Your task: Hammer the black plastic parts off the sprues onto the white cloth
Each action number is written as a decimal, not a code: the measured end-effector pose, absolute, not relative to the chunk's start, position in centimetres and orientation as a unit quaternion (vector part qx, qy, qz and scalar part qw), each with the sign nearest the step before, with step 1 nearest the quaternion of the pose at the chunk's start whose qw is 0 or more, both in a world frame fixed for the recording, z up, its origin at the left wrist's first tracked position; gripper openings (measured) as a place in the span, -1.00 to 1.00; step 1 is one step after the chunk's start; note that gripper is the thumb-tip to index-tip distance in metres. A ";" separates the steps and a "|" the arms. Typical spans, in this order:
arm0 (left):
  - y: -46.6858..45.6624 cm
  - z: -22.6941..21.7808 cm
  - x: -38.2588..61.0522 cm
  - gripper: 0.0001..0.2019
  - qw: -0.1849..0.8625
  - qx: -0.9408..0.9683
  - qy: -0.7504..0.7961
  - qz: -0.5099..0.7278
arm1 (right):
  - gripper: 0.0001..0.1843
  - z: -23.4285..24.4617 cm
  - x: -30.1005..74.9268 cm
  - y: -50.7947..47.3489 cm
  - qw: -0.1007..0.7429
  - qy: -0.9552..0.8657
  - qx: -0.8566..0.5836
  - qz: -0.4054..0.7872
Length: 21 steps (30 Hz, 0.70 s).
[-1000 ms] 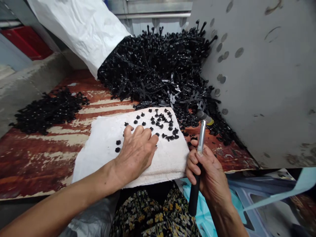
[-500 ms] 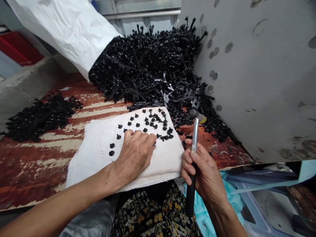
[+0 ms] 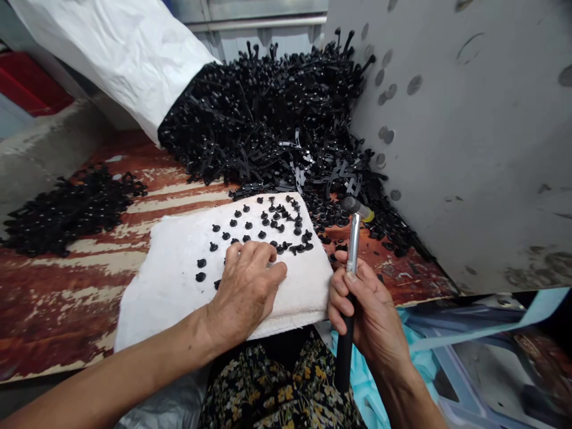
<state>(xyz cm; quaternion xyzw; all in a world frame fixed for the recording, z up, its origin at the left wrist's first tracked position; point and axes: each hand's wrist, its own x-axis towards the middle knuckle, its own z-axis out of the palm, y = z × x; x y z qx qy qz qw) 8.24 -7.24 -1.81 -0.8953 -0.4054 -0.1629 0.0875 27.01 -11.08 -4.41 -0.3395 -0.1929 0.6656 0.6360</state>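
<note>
My left hand [image 3: 245, 286] lies palm down on a white cloth pad [image 3: 179, 280], fingers spread over several small black studs [image 3: 268, 223] scattered on it. Whether it grips a stud I cannot tell. My right hand [image 3: 366, 316] is closed around the black grip of a small hammer [image 3: 353, 238], held upright with its metal head just right of the pad. Behind the pad lies a big heap of black strap pieces [image 3: 277, 119].
A white sack [image 3: 120, 53] spills the heap at the back. A second pile of black parts [image 3: 67, 205] sits at the left on the worn red board [image 3: 58, 298]. A grey panel [image 3: 469, 137] walls the right side. Blue plastic [image 3: 447, 357] lies below right.
My left hand has slid a little toward me on the pad, uncovering more studs. The hammer stays upright in my right hand. The camera shifted slightly.
</note>
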 end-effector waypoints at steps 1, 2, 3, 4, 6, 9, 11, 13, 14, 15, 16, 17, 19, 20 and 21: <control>-7.3 -1.7 8.1 -0.83 0.085 -0.893 -0.411 -0.161 | -0.64 -4.4 27.0 -11.1 0.636 -0.192 -0.339 0.666; -7.4 -1.6 7.9 -0.83 0.078 -0.893 -0.415 -0.158 | -0.64 -4.4 27.0 -11.1 0.637 -0.192 -0.338 0.665; -7.5 -1.4 7.7 -0.83 0.065 -0.893 -0.419 -0.152 | -0.64 -4.4 27.0 -11.1 0.638 -0.191 -0.338 0.665; -7.6 -1.2 7.4 -0.84 0.049 -0.892 -0.424 -0.146 | -0.65 -4.4 27.0 -11.1 0.638 -0.192 -0.337 0.665; -7.8 -0.7 6.8 -0.88 0.020 -0.888 -0.440 -0.133 | -0.65 -4.4 27.0 -11.1 0.638 -0.192 -0.337 0.666; -7.7 -0.1 6.5 -0.86 0.015 -0.876 -0.466 -0.126 | -0.64 -4.3 27.0 -11.1 0.637 -0.188 -0.338 0.667; -7.2 0.2 6.9 -0.85 0.028 -0.872 -0.472 -0.128 | -0.62 -4.3 26.9 -11.1 0.638 -0.186 -0.340 0.666; -6.4 0.3 7.5 -0.83 0.045 -0.872 -0.471 -0.123 | -0.61 -4.3 26.9 -11.1 0.639 -0.185 -0.341 0.664; -5.8 0.2 7.8 -0.82 0.054 -0.873 -0.471 -0.116 | -0.62 -4.3 26.8 -11.1 0.640 -0.186 -0.341 0.663; -5.3 0.2 8.1 -0.81 0.063 -0.874 -0.470 -0.105 | -0.62 -4.3 26.8 -11.1 0.640 -0.187 -0.341 0.662; -4.7 0.1 8.3 -0.81 0.071 -0.875 -0.469 -0.091 | -0.63 -4.3 26.9 -11.1 0.640 -0.190 -0.342 0.662; -4.2 0.1 8.4 -0.81 0.076 -0.877 -0.468 -0.077 | -0.63 -4.4 26.9 -11.1 0.639 -0.192 -0.342 0.662; -3.6 0.0 8.3 -0.81 0.078 -0.882 -0.462 -0.054 | -0.64 -4.4 26.9 -11.1 0.638 -0.196 -0.342 0.662; -3.5 0.0 8.2 -0.81 0.077 -0.884 -0.458 -0.050 | -0.65 -4.4 27.0 -11.1 0.637 -0.197 -0.342 0.662; -3.4 -0.1 8.0 -0.81 0.077 -0.886 -0.455 -0.051 | -0.66 -4.4 27.0 -11.1 0.637 -0.197 -0.342 0.663</control>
